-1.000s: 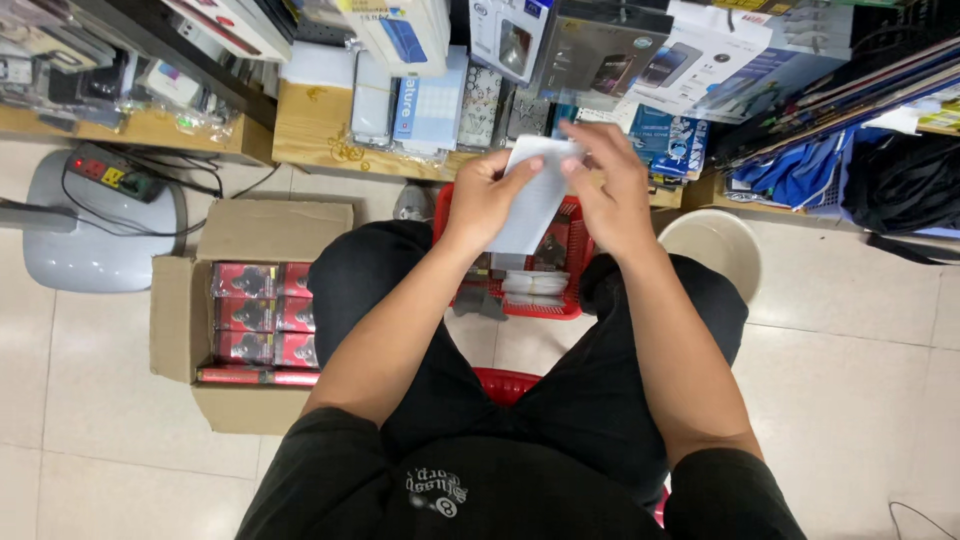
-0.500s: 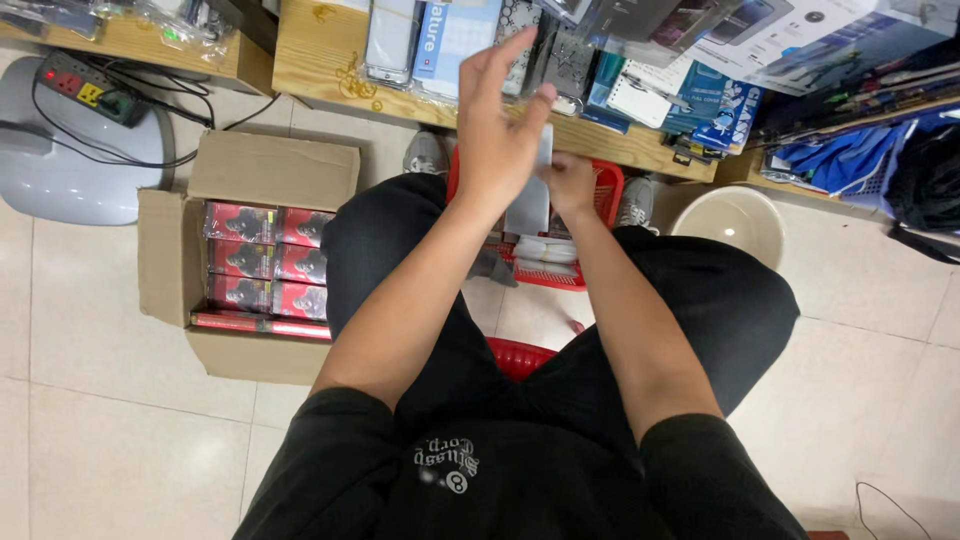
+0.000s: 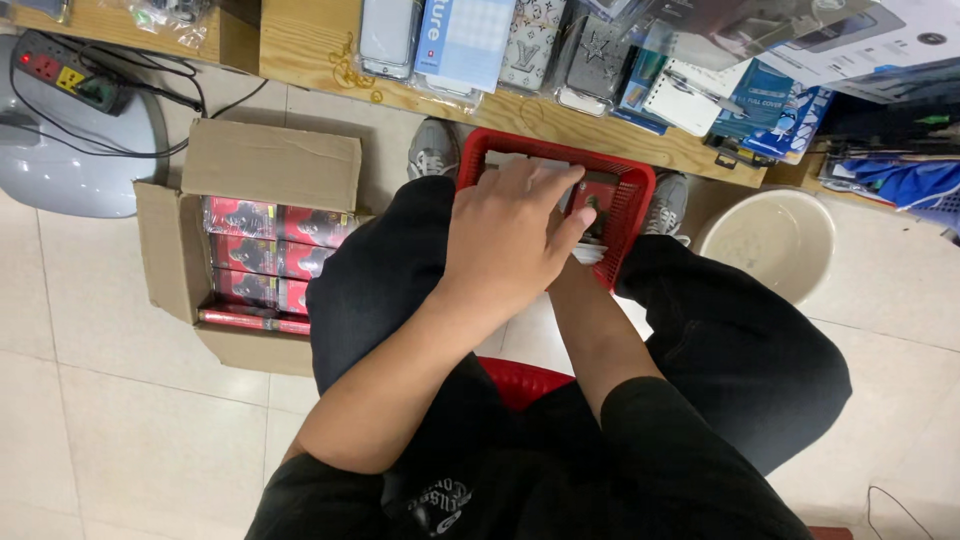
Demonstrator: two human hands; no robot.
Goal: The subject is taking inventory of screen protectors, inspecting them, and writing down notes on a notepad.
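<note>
Left hand [image 3: 510, 235] rests flat, fingers loose, over the red basket [image 3: 636, 190] at 12 o'clock; right hand hidden beneath, grip unclear; packs still fill the cardboard box [image 3: 165, 240] at 9.

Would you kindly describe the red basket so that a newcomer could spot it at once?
Start at the low wooden shelf along the top. Just below it, between the seated person's grey shoes, sits the red basket, with the left hand over it. It is the only red mesh-sided container; the neighbouring box is brown cardboard.

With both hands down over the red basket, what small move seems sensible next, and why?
Probably lift the left hand clear. It lies across the red basket between the feet and hides the right hand, whose forearm runs in beneath it, so what is being handled there cannot be seen.
</note>
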